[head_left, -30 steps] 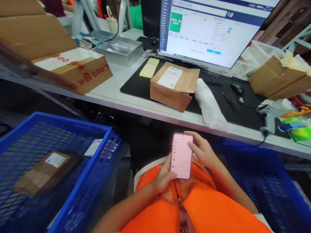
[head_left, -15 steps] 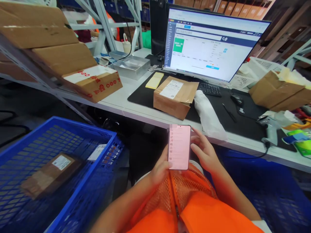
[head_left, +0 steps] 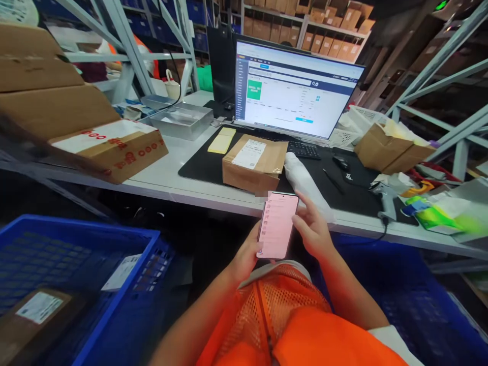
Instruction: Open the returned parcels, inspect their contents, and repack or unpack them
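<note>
Currently, left hand (head_left: 246,258): fingers closed on one slim pink-screened phone (head_left: 278,226), nearer than one brown cardboard box (head_left: 263,162); right hand (head_left: 314,234): fingers half-curled at phone's right edge, grip unclear. Right of box: one long white bundle (head_left: 307,183). Left: one yellow rectangular pad (head_left: 221,140). Behind: one black-framed monitor (head_left: 290,96).

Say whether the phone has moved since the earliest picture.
Yes: the phone has risen in the view against the desk; its top, first below the front edge, now overlaps it.
</note>
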Demonstrator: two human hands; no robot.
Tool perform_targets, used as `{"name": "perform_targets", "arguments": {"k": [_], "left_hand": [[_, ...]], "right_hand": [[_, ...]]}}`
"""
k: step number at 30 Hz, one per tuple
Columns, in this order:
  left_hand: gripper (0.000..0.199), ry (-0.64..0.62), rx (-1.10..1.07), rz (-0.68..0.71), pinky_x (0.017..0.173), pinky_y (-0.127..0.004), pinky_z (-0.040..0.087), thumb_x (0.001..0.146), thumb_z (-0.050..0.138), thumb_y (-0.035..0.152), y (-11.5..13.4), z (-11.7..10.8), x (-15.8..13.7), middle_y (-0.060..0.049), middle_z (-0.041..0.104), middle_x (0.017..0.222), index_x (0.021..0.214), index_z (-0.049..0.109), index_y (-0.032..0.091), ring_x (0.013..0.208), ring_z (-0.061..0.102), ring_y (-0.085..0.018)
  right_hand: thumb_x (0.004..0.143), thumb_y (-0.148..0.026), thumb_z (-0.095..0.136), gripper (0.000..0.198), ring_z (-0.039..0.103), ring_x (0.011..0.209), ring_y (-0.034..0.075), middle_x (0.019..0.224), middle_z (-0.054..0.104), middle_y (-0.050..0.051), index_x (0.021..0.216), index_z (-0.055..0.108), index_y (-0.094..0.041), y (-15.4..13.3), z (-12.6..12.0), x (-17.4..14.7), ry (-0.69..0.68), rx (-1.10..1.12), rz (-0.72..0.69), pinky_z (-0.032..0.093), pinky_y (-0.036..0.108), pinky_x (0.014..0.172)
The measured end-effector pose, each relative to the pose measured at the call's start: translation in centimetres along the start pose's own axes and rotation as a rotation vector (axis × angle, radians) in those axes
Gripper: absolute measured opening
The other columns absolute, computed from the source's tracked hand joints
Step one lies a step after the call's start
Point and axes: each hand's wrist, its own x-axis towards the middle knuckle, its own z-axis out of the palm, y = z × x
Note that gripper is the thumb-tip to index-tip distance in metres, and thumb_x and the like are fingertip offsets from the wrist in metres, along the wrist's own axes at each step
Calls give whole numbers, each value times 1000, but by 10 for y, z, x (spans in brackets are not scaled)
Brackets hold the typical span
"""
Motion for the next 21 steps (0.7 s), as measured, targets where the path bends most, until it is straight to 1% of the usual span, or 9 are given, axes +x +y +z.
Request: {"name": "perform_targets", "arguments": {"k": [3, 7, 9, 11, 14, 17, 19, 21], "left_hand": [[69, 18, 85, -27, 60, -28, 59, 80, 65, 24, -3, -4, -4, -11, 70, 123, 146, 48, 24, 82, 70, -20], [71, 31, 131, -69, 59, -29, 58, 79, 62, 26, -3, -4, -7, -13, 64, 133, 148, 45, 24, 85, 68, -21], [70, 28, 155, -69, 59, -28, 57, 80, 62, 27, -3, -4, -8, -13, 65, 130, 148, 46, 23, 83, 67, -20], [70, 19, 184, -65, 60, -27, 57, 80, 62, 27, -2, -4, -9, -12, 66, 127, 148, 47, 22, 83, 66, -19], [68, 1, 211, -71, 61, -26, 57, 83, 60, 25, -1, -5, -9, -12, 67, 128, 150, 47, 24, 86, 67, -20], [63, -47, 137, -75, 57, -26, 56, 84, 58, 27, 0, -3, -8, -12, 71, 118, 147, 51, 22, 78, 68, -20], [61, -62, 49, -81, 52, -26, 56, 84, 57, 28, 1, 0, -8, -12, 73, 113, 145, 53, 21, 70, 68, -19], [60, -51, -9, -97, 50, -27, 56, 83, 58, 28, 2, 3, -8, -12, 73, 114, 142, 56, 21, 67, 69, -20]], "right_hand": [[95, -39, 62, 55, 68, 87, 21, 101, 73, 6, 148, 46, -28, 5, 1, -1, 31, -4, -2, 55, 39, 81], [92, -42, 67, 57, 69, 92, 23, 100, 74, 7, 144, 49, -27, 8, 3, -5, 77, -19, 6, 56, 40, 83], [91, -43, 68, 57, 69, 89, 23, 96, 74, 6, 142, 51, -26, 8, 1, -8, 88, -29, 15, 57, 39, 81], [91, -45, 67, 54, 68, 82, 21, 89, 73, 4, 139, 53, -25, 8, -2, -10, 101, -42, 28, 57, 37, 77], [93, -46, 64, 51, 67, 75, 20, 84, 72, 3, 137, 54, -24, 7, -8, -14, 105, -75, 42, 56, 36, 75], [93, -46, 64, 57, 70, 85, 22, 93, 74, 5, 144, 49, -24, 5, -10, -19, 68, -98, 36, 57, 40, 82], [91, -42, 68, 69, 70, 96, 24, 105, 74, 8, 151, 42, -24, 2, -10, -22, 30, -114, 19, 55, 43, 91], [88, -38, 71, 76, 70, 99, 24, 107, 74, 8, 154, 37, -23, 0, -9, -23, 19, -128, 10, 54, 43, 94]]}}
